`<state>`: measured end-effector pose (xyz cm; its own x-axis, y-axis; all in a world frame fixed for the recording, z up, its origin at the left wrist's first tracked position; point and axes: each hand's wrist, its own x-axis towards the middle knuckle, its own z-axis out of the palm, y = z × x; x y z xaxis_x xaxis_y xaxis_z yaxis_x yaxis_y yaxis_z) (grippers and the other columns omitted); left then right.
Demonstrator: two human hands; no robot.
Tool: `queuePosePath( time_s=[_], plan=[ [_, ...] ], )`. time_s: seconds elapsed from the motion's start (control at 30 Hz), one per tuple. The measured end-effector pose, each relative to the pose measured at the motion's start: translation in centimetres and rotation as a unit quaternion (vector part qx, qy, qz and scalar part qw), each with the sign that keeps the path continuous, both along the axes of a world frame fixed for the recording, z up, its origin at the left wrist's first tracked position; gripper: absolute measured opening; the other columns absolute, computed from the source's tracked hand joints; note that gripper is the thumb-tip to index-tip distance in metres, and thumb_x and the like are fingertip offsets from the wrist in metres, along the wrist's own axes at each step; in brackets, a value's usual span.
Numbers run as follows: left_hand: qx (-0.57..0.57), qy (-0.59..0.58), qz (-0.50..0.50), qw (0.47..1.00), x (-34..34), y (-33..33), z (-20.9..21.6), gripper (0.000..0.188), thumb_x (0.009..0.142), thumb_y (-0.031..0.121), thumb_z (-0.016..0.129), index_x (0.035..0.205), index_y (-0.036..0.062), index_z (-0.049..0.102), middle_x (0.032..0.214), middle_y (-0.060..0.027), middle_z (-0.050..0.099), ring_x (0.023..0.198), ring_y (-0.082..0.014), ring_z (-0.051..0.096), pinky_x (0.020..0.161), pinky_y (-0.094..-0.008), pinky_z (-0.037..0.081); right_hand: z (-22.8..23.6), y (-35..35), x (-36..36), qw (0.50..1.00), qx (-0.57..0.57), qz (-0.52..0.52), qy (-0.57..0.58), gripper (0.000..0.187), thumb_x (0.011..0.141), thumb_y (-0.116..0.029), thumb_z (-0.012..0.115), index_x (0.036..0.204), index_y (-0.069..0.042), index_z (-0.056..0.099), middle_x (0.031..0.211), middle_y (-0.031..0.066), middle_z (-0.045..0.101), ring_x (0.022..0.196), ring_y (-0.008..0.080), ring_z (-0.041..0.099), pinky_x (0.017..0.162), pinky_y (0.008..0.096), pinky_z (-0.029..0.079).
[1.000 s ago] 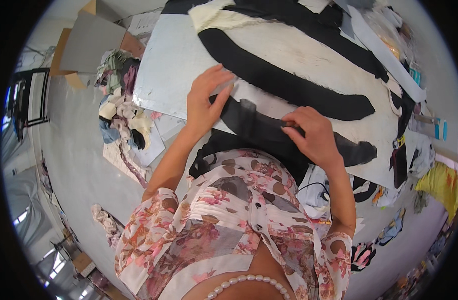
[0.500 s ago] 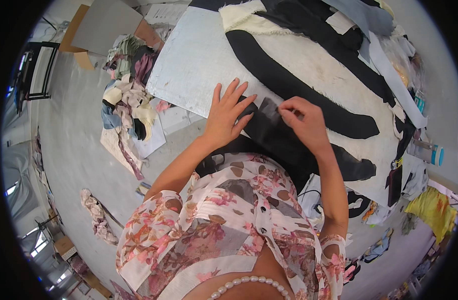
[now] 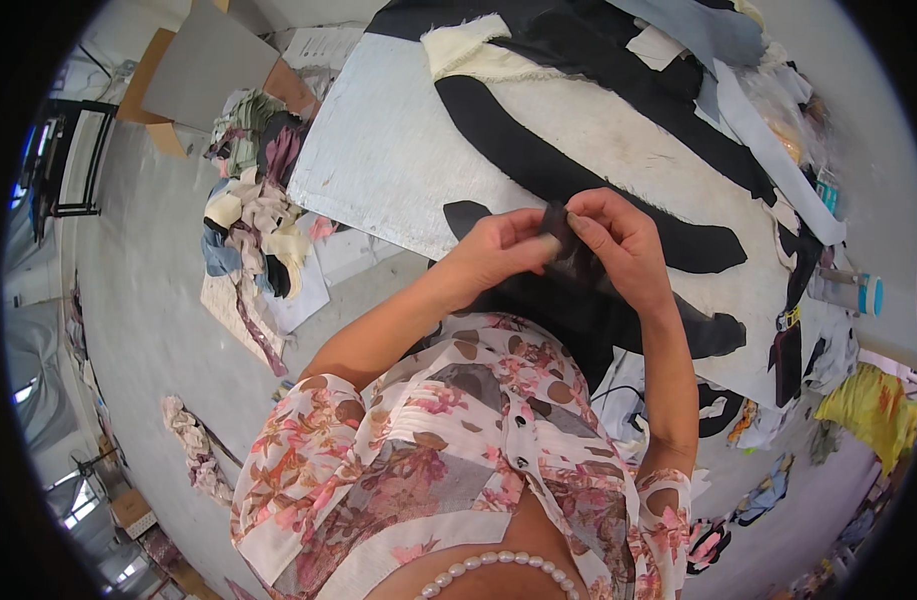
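Close together over the table's near edge, both my hands pinch a piece of dark, thin fabric [image 3: 570, 262] and hold part of it raised. My left hand [image 3: 510, 248] grips it from the left, fingers closed. From the right, my right hand [image 3: 623, 238] holds its upper edge between thumb and fingers. Below them a black cloth [image 3: 543, 310] hangs over the table edge, and one dark end [image 3: 713, 333] of fabric lies to the right. Just beyond my hands rests a long curved black fabric strip [image 3: 528, 150].
The pale worktable [image 3: 363, 140] carries a cream cloth piece [image 3: 463, 48], more black fabric [image 3: 668, 115] and a light grey strip [image 3: 773, 150]. A heap of scraps [image 3: 263, 215] lies on the floor at the left, near a cardboard box [image 3: 213, 70]. Yellow cloth [image 3: 868, 410] is at the right.
My left hand has lifted off the fabric, where it lay spread, and moved right to my right hand. The dark fabric is now gathered and raised between both hands.
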<state>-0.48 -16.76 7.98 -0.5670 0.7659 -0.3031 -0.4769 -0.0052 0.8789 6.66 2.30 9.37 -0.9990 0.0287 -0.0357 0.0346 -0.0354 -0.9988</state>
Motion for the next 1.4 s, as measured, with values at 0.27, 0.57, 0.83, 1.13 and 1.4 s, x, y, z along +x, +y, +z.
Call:
queuePosePath(
  time_s=[0.27,0.57,0.83,1.13,1.4],
  plan=[
    [0.067,0.008,0.013,0.998,-2.3,3.5,-0.4,0.020,0.086,0.001,0.071,0.105,0.0007,0.065,0.088,-0.0059,0.069,0.072,-0.0121,0.064,0.061,-0.0261,0.052,0.8,6.3,4.4,0.996,0.028,-0.026,-0.082,0.024,0.092,-0.009,0.063,0.115,-0.002,0.060,0.077,-0.0039,0.059,0.069,0.0026,0.051,0.064,0.0173,0.040],
    [0.088,-0.002,0.079,0.993,-4.7,8.1,0.9,0.016,0.093,0.013,0.067,0.102,0.0005,0.067,0.084,-0.0045,0.069,0.063,-0.0087,0.062,0.058,-0.0230,0.051,9.0,17.5,17.0,0.945,0.192,-0.227,-0.135,0.050,0.074,0.001,0.069,0.123,-0.004,0.058,0.072,-0.0061,0.054,0.064,0.0023,0.046,0.061,0.0163,0.034],
    [0.051,-0.024,0.188,0.981,-9.5,3.1,-2.1,0.015,0.084,0.003,0.073,0.094,0.0018,0.062,0.074,-0.0056,0.067,0.057,-0.0098,0.061,0.042,-0.0212,0.043,4.4,13.1,11.4,0.962,0.167,-0.149,-0.157,0.043,0.076,0.007,0.068,0.117,-0.003,0.059,0.069,-0.0064,0.052,0.064,0.0009,0.046,0.058,0.0166,0.033],
    [-0.115,0.134,0.290,0.941,-13.5,-1.3,-4.7,0.018,0.082,0.004,0.076,0.094,0.0019,0.063,0.073,-0.0030,0.066,0.055,-0.0079,0.059,0.045,-0.0186,0.040,-0.6,8.8,4.4,0.958,0.221,-0.108,-0.150,0.039,0.075,0.006,0.070,0.113,-0.001,0.061,0.062,-0.0035,0.050,0.058,0.0032,0.043,0.056,0.0198,0.035],
    [-0.067,0.103,0.308,0.943,-15.5,-1.4,-5.0,0.030,0.077,-0.002,0.075,0.103,0.0040,0.062,0.081,-0.0015,0.067,0.062,-0.0075,0.060,0.048,-0.0185,0.039,-1.2,8.3,2.4,0.945,0.265,-0.109,-0.157,0.036,0.076,0.002,0.072,0.111,-0.002,0.063,0.063,0.0008,0.057,0.059,0.0068,0.049,0.058,0.0228,0.040]
  ],
)
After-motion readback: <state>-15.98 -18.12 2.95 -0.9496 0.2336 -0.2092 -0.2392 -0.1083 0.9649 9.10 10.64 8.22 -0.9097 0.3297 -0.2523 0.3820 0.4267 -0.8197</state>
